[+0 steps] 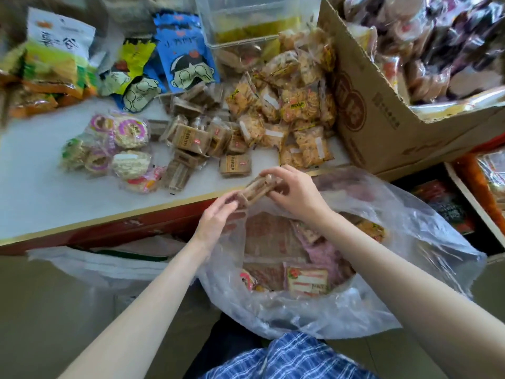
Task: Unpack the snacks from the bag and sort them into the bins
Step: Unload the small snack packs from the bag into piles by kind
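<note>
Several snack piles (191, 132) cover the white table (41, 192) beside a cardboard box (382, 127).

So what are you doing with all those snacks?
A person is emptying a clear plastic bag of snacks. Both hands, left hand and right hand, hold a few brown wrapped biscuits just above the bag. The white table already has piles sorted by kind: brown packs, round rice cakes, cracker packets.
</note>
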